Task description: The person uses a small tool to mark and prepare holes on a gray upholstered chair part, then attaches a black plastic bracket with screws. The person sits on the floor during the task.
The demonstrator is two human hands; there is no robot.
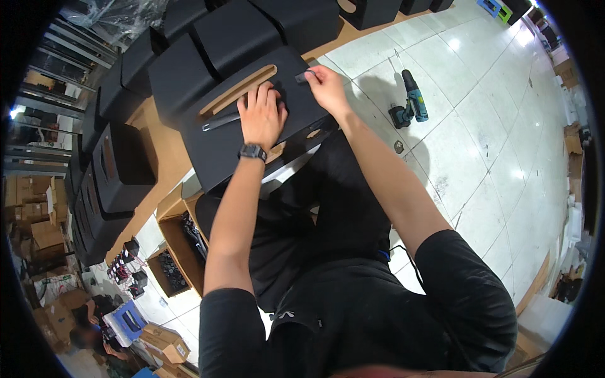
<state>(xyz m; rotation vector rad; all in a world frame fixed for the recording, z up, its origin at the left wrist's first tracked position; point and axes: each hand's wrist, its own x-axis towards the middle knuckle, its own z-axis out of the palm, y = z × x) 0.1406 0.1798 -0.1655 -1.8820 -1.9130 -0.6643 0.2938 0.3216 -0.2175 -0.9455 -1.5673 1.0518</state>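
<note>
A black box-shaped cabinet (pixel 214 157) with a long wood-edged slot (pixel 233 94) lies in front of my lap. My left hand (pixel 260 116), with a watch on its wrist, rests on its top with the fingers spread, over a black strap-like strip (pixel 222 121). Between the thumb and fingers of my right hand (pixel 328 91) is a short dark strip end (pixel 305 77), at the cabinet's right edge. Whether both pieces are one strip is hidden under my left hand.
A teal and black cordless drill (pixel 413 101) lies on the tiled floor to the right. More black cabinets (pixel 236 38) stand along the far side and left. Cardboard boxes of small parts (pixel 169 272) sit at lower left. Another person (pixel 94 327) works farther left.
</note>
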